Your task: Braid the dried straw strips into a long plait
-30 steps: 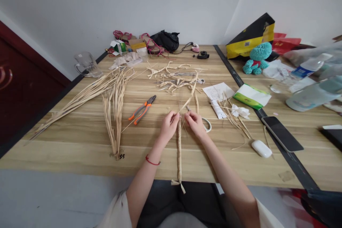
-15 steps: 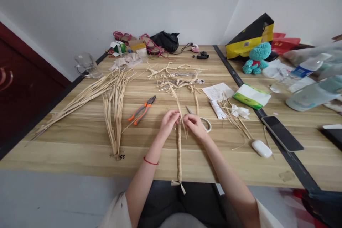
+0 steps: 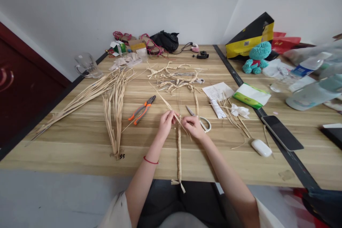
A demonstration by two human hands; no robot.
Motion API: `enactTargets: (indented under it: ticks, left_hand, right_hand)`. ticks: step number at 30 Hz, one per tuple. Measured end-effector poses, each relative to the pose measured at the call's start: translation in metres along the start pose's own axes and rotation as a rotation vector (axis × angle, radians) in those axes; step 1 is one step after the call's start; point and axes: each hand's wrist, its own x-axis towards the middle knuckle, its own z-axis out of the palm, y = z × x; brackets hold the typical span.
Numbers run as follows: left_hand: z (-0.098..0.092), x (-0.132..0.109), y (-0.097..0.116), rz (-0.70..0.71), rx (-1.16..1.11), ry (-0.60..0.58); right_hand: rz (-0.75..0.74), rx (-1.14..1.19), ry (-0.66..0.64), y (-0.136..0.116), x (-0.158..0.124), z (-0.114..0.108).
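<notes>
A pale wrapped straw stem [image 3: 179,153] runs toward me, its knotted lower end hanging over the table's front edge. At its upper end, my left hand [image 3: 166,123] pinches a flat straw strip [image 3: 165,102], which slants up and to the left. My right hand [image 3: 192,126] is closed by the same end of the stem, its fingertips at the strip's lower tail; the exact grip is partly hidden. Scissors [image 3: 205,124] with pale handles lie just beyond my right hand. Orange-handled pliers [image 3: 142,110] rest to the left of my left hand.
Bundled straw strips [image 3: 115,114] lie at left, near a glass mug [image 3: 87,65]. Twisted straw pieces [image 3: 176,82] lie ahead. To the right are a white tube [image 3: 217,109], a tissue pack [image 3: 252,96], a phone [image 3: 282,133], a white case [image 3: 261,148] and a turquoise crocheted doll [image 3: 257,58].
The straw strip has swung from nearly upright over the stem to a slant toward the upper left. Both hands stay near the stem's upper end, with small finger shifts.
</notes>
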Motion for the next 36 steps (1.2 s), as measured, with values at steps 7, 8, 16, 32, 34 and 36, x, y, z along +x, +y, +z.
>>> enactTargets:
  ticks: [7, 8, 16, 32, 34, 36]
  left_hand:
    - [0.001, 0.000, -0.004, 0.005, 0.022, -0.008]
    - [0.001, 0.000, -0.004, -0.002, 0.016, -0.010]
    - [0.001, 0.000, 0.000, -0.175, -0.154, -0.049]
    - [-0.006, 0.005, 0.002, -0.057, -0.222, 0.089]
    - [-0.005, 0.004, 0.002, -0.026, -0.134, 0.110]
    - [-0.004, 0.003, 0.002, -0.002, -0.074, 0.129]
  right_hand:
    - [0.021, 0.083, 0.207, 0.003, -0.001, 0.001]
    - [0.024, 0.091, 0.224, 0.002, 0.000, 0.001]
    - [0.027, 0.072, 0.137, -0.001, -0.001, 0.000]
    - [0.009, -0.052, -0.134, -0.005, 0.001, -0.001]
    - [0.007, -0.055, -0.160, -0.004, 0.001, -0.001]
    - [0.013, -0.033, -0.193, -0.003, 0.002, -0.001]
